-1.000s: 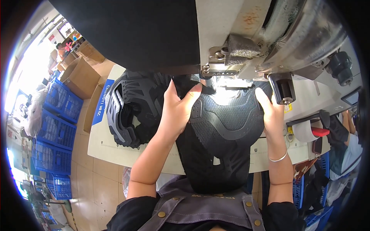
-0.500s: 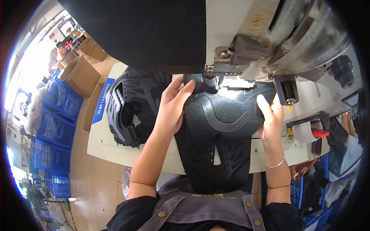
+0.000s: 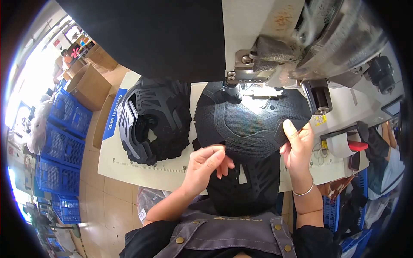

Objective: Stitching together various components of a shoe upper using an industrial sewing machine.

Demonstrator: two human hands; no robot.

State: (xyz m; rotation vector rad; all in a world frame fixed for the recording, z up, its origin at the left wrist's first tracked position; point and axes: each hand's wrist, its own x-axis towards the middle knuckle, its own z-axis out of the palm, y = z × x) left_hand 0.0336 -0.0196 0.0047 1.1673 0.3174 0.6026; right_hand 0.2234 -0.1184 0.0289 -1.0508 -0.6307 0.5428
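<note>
Open brown cardboard boxes (image 3: 88, 86) stand on the floor at my far left. A blue strip label (image 3: 112, 115) runs along my table's left edge. A small yellow sticker (image 3: 319, 120) sits under the machine's black cylinder

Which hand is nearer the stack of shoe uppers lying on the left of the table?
The left hand. It sits at the lower edge of the black upper piece, just right of the stack. The right hand grips that piece's far right edge, farther away.
</note>
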